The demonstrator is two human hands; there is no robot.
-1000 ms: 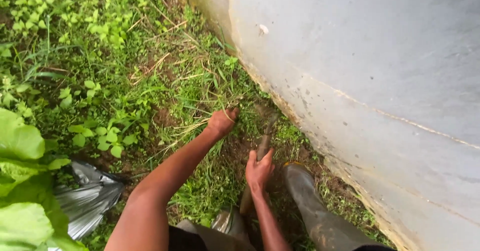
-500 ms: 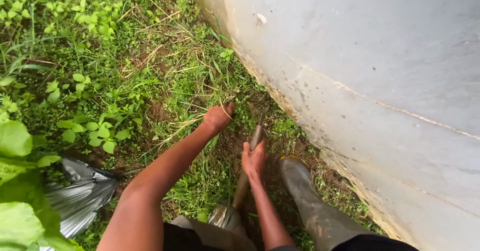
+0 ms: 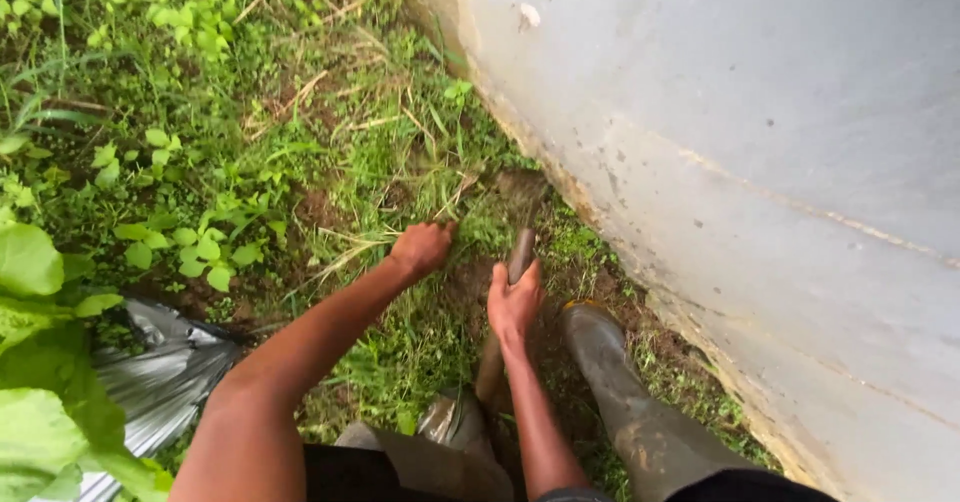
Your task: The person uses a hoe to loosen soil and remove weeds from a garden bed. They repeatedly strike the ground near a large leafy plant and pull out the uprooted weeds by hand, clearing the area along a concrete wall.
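I am fisting my left hand (image 3: 422, 249) on a grass tuft (image 3: 455, 197), my right hand (image 3: 513, 302) wrapping the brown wooden tool handle (image 3: 520, 254); pulling taut suits cutting.

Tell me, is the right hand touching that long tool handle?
Touching. The head view shows the right hand wrapped around the tool handle, fingers closed over it.

Two hands show: the left hand (image 3: 422, 249) closed on a tuft of grass (image 3: 400, 224), the right hand (image 3: 514, 304) wrapped around one wooden handle (image 3: 520, 252). Two rubber boots stand just below the grips, the right boot (image 3: 630, 402) and the left boot (image 3: 455, 424). One grey wall (image 3: 760, 162) rises beside the right grip. One silver sheet (image 3: 160, 372) lies well left of the grips.
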